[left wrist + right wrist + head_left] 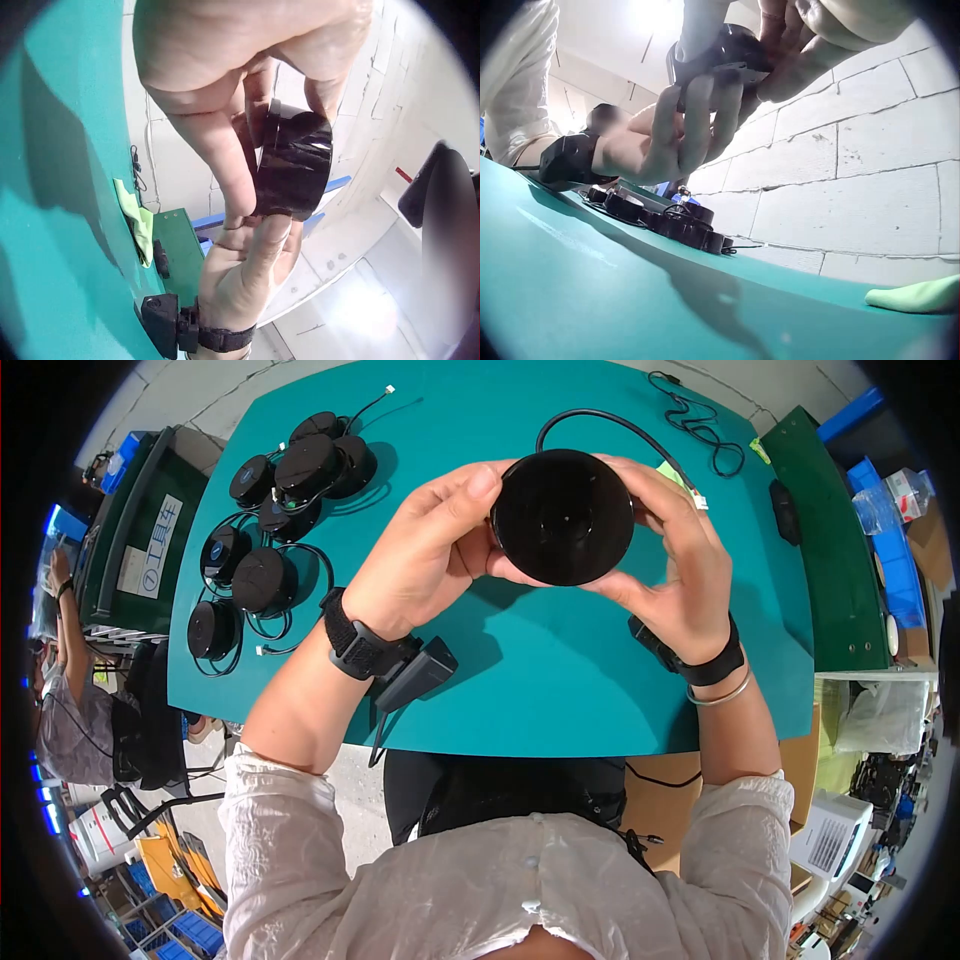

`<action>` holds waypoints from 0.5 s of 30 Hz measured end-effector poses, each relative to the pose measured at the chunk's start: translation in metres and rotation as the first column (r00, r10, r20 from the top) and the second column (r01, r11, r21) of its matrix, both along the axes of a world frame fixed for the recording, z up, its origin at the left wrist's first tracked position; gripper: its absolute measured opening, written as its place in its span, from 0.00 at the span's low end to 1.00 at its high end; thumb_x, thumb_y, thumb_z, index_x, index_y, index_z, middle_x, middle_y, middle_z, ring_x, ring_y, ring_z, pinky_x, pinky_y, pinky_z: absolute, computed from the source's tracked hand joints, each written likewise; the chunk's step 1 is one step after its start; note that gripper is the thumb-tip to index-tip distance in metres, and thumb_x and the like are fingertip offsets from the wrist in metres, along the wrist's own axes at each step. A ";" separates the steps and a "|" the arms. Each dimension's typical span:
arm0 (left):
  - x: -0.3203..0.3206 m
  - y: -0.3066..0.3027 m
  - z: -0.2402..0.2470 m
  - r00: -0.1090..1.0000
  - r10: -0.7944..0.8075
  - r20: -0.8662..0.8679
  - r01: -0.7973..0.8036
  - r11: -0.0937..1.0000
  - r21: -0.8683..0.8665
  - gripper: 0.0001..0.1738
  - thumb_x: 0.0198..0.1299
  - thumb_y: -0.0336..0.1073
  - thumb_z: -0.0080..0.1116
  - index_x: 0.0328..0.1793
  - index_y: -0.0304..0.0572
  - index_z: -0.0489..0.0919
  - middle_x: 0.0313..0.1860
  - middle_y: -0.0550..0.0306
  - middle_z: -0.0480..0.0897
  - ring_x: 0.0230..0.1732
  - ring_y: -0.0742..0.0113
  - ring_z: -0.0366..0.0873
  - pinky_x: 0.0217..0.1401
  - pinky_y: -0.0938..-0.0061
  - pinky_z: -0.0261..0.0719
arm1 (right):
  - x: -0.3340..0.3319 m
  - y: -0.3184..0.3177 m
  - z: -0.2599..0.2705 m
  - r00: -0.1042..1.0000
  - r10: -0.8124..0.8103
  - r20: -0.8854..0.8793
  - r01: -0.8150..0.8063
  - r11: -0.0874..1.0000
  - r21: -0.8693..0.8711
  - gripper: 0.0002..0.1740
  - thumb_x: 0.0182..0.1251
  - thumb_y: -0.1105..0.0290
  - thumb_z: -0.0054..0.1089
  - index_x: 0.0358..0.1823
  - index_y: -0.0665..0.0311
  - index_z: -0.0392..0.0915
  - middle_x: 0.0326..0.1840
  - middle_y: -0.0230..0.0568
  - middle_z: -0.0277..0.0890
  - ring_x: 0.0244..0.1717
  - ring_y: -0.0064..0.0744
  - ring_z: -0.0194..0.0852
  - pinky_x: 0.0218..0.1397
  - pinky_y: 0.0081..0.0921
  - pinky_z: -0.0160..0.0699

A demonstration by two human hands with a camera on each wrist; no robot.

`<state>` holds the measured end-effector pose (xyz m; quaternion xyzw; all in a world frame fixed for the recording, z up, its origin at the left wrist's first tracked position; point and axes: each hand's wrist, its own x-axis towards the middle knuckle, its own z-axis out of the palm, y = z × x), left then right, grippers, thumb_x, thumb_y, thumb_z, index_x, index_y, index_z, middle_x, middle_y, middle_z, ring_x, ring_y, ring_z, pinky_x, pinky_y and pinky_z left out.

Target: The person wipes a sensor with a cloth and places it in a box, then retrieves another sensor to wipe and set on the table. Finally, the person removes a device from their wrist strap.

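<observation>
Between both hands, above the teal table [560, 690], is a glossy black round device [563, 520], its flat circular face turned toward the head camera. My left hand [435, 545] grips its left side, the thumb at the upper rim. Fingers and thumb of my right hand [690, 575] hold it from the right. A black cable [600, 415] loops from behind it to a white connector [699, 501] by the right hand. The left wrist view shows the device's shiny side wall [296, 161] between the two hands. Fingers partly cover it in the right wrist view.
Several similar black round devices [265, 580] with cables lie on the table's left. A thin black cable [700, 425] lies at the back right, and a light green cloth [139, 225] near the right hand. Green bins [835, 540] flank the table. Another person's arm [70, 620] shows far left.
</observation>
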<state>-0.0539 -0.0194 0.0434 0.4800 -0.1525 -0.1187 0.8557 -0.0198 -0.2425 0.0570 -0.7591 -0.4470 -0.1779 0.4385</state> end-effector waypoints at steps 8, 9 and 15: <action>-0.002 -0.002 0.001 0.996 -0.044 0.073 0.044 0.999 0.001 0.36 0.68 0.53 0.54 0.69 0.28 0.65 0.57 0.43 0.78 0.54 0.55 0.82 0.54 0.59 0.86 | 0.000 -0.002 0.004 1.000 -0.013 -0.014 0.014 1.000 0.008 0.41 0.45 0.65 0.79 0.63 0.65 0.71 0.61 0.46 0.75 0.59 0.43 0.76 0.59 0.31 0.80; -0.002 -0.002 0.001 0.996 -0.046 0.073 0.046 0.999 0.002 0.36 0.68 0.53 0.54 0.69 0.28 0.65 0.57 0.43 0.78 0.54 0.55 0.82 0.54 0.59 0.86 | 0.001 -0.003 0.003 1.000 0.011 -0.024 -0.011 1.000 0.004 0.41 0.47 0.66 0.79 0.64 0.68 0.70 0.63 0.48 0.73 0.61 0.42 0.75 0.61 0.34 0.79; -0.002 -0.001 -0.002 0.993 -0.088 0.083 0.096 0.991 -0.092 0.35 0.66 0.50 0.58 0.69 0.29 0.67 0.56 0.45 0.79 0.54 0.56 0.81 0.54 0.58 0.85 | 0.000 -0.001 0.001 0.997 0.050 -0.052 -0.045 0.995 0.084 0.41 0.46 0.66 0.79 0.63 0.67 0.70 0.62 0.48 0.74 0.61 0.45 0.75 0.60 0.33 0.81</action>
